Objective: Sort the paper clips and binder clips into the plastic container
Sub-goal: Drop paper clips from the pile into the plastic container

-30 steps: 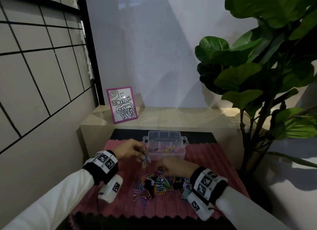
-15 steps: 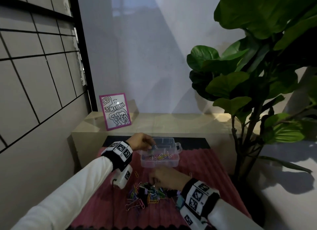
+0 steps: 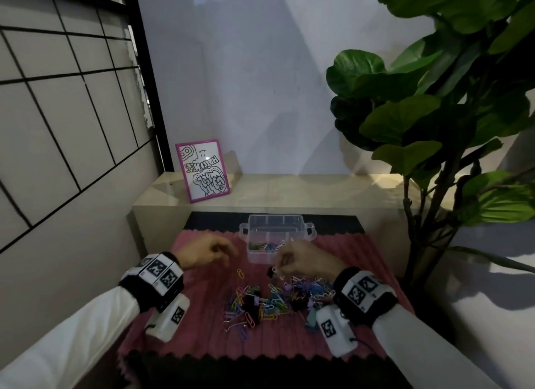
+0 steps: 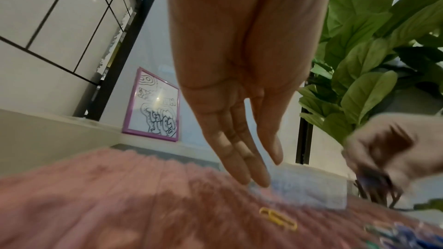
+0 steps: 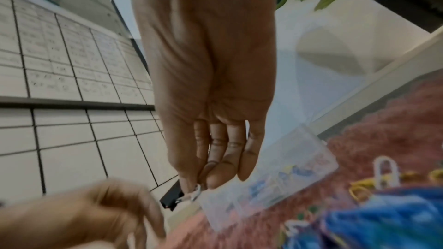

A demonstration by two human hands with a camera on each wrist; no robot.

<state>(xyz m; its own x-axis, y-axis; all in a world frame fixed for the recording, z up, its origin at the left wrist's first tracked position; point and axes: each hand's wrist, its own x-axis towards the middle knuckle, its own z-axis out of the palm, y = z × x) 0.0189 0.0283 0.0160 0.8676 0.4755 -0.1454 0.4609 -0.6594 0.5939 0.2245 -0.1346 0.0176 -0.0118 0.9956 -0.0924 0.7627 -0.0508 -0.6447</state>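
Note:
A clear plastic container (image 3: 301, 235) with several coloured paper clips in its front compartment stands at the back of a pink ribbed mat (image 3: 199, 339). A pile of paper clips and binder clips (image 3: 275, 299) lies in the middle of the mat. My right hand (image 3: 292, 261) pinches a black binder clip (image 5: 171, 197) by its wire handle, just in front of the container (image 5: 275, 181). My left hand (image 3: 214, 251) hovers left of the container with straight, empty fingers (image 4: 242, 160). Below that hand a yellow paper clip (image 4: 278, 219) lies alone on the mat.
A pink-framed drawing (image 3: 202, 170) leans on the beige ledge (image 3: 318, 191) behind the mat. A large leafy plant (image 3: 448, 113) stands at the right, a gridded wall panel (image 3: 58, 113) at the left.
My left hand has come back from over the container and now holds nothing. My right hand has risen from the pile with a black binder clip, toward the container.

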